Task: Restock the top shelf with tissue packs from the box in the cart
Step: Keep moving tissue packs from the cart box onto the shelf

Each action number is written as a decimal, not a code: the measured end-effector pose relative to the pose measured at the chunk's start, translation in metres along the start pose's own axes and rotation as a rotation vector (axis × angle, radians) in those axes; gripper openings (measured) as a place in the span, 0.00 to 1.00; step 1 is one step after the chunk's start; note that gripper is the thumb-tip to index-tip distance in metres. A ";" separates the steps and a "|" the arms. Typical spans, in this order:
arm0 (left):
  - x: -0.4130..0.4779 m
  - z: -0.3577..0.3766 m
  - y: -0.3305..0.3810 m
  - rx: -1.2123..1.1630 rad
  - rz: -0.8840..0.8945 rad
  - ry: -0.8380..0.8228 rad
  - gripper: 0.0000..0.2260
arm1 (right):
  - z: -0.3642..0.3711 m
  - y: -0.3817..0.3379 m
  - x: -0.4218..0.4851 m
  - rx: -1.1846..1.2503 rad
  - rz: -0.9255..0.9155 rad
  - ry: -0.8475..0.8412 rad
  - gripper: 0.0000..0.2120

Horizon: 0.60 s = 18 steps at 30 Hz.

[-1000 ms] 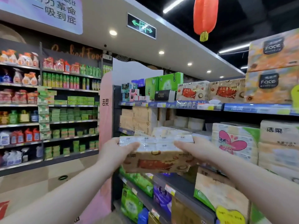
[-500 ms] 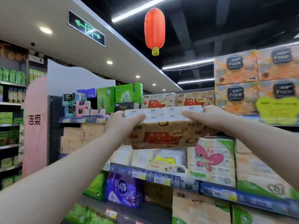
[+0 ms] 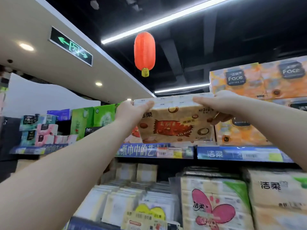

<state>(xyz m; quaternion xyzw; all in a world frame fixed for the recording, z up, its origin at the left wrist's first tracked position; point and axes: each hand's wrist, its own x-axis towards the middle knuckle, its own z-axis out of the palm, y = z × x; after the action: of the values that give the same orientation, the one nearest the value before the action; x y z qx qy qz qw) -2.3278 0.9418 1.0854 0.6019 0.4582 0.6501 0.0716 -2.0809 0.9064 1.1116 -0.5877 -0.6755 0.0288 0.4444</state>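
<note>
A beige tissue pack with a red label and nut pictures is held up at the level of the top shelf. My left hand grips its left end, fingers over the top. At the right end my right hand grips it, fingers on top and thumb underneath. The pack hangs just above the shelf's blue price strip, in front of another pack of the same kind. The cart and its box are out of view.
Orange "Face" tissue packs are stacked on the top shelf right of the held pack. Green packs and small pink and teal packs stand to the left. Lower shelves hold more tissue packs. A red lantern hangs overhead.
Both hands have lifted the tissue pack from chest height up to the top shelf level. The view has tilted upward and moved closer to the shelf.
</note>
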 end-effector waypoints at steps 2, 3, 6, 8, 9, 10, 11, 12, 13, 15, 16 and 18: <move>0.021 0.017 -0.001 -0.018 0.011 0.006 0.32 | 0.000 0.006 0.023 -0.014 -0.005 0.030 0.32; 0.030 0.025 -0.003 -0.019 0.017 0.004 0.30 | 0.000 0.008 0.033 -0.018 -0.007 0.045 0.31; 0.054 0.046 -0.013 -0.023 0.033 0.012 0.28 | 0.006 0.015 0.058 -0.037 -0.006 0.074 0.30; 0.067 0.058 -0.021 -0.025 0.032 0.016 0.31 | 0.012 0.021 0.071 -0.030 0.002 0.064 0.30; 0.073 0.064 -0.025 -0.022 0.034 0.017 0.33 | 0.016 0.024 0.077 -0.024 0.011 0.057 0.30; 0.078 0.068 -0.028 -0.017 0.025 0.012 0.35 | 0.019 0.026 0.082 -0.020 0.021 0.051 0.31; 0.083 0.073 -0.032 -0.012 0.020 0.002 0.36 | 0.023 0.028 0.087 -0.022 0.034 0.047 0.33; 0.087 0.077 -0.036 -0.007 0.018 -0.010 0.37 | 0.026 0.030 0.092 -0.029 0.047 0.045 0.34; 0.092 0.081 -0.040 -0.007 0.023 -0.017 0.37 | 0.029 0.031 0.095 -0.040 0.062 0.044 0.34; 0.100 0.089 -0.048 -0.017 0.015 -0.036 0.37 | 0.035 0.033 0.101 -0.066 0.100 0.045 0.34; 0.104 0.092 -0.052 -0.016 0.006 -0.050 0.37 | 0.038 0.034 0.103 -0.077 0.125 0.042 0.34; 0.113 0.098 -0.059 0.028 0.004 -0.079 0.33 | 0.044 0.034 0.107 -0.093 0.170 0.044 0.35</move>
<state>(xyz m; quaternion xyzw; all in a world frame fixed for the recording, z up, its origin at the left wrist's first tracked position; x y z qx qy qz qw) -2.3016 1.0982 1.1114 0.6289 0.4630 0.6194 0.0801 -2.0731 1.0257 1.1263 -0.6635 -0.6138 0.0222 0.4274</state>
